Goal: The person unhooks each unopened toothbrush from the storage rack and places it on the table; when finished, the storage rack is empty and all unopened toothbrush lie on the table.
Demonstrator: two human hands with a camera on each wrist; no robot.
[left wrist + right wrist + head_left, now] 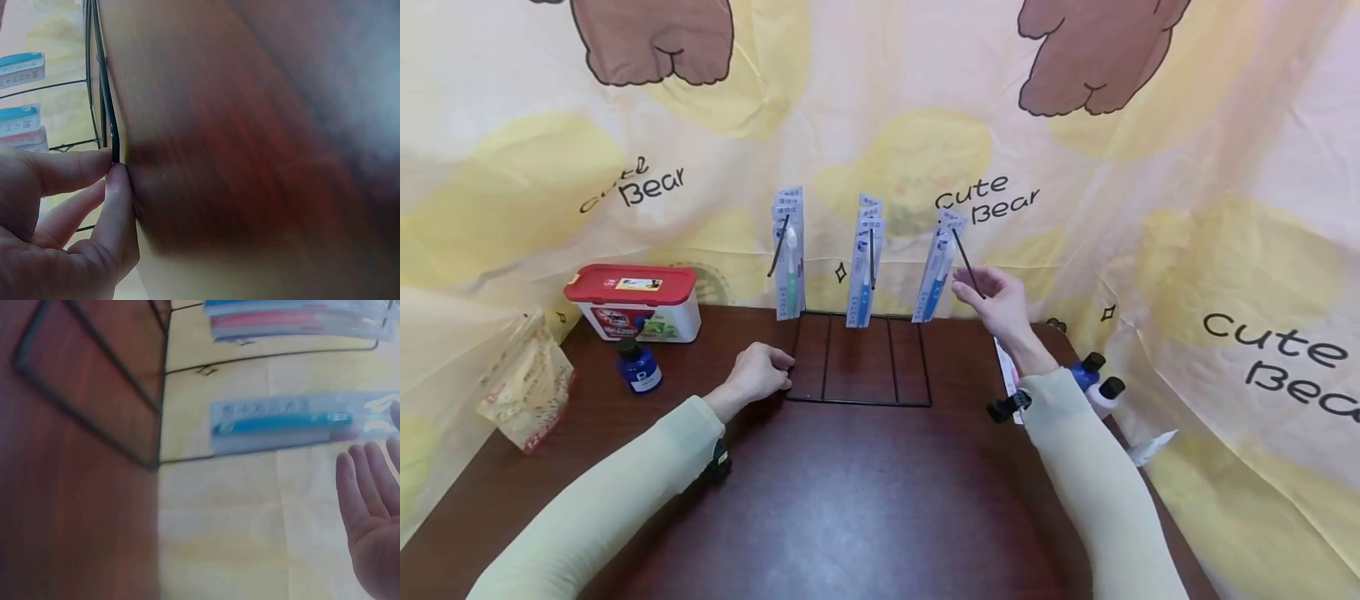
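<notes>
A black wire display rack with a flat base (857, 403) stands at the back of the table. My left hand (758, 372) pinches the base's front left corner, the rod (111, 119) between thumb and fingers in the left wrist view. Packaged toothbrushes hang from its three hooks: a left stack (789, 267) with a green one in front, a middle stack (861, 275) and a right stack (936, 275), both with blue in front. My right hand (1000, 304) is beside the right hook's tip; its fingers (369, 481) extend near a blue toothbrush pack (281, 422), partly cropped.
A white tub with a red lid (636, 302), a blue bottle (640, 367) and a patterned bag (529, 383) stand at left. Behind my right forearm are a blue bottle (1087, 371), a white bottle (1105, 396) and a flat package (1006, 371). A printed curtain (880, 100) hangs behind.
</notes>
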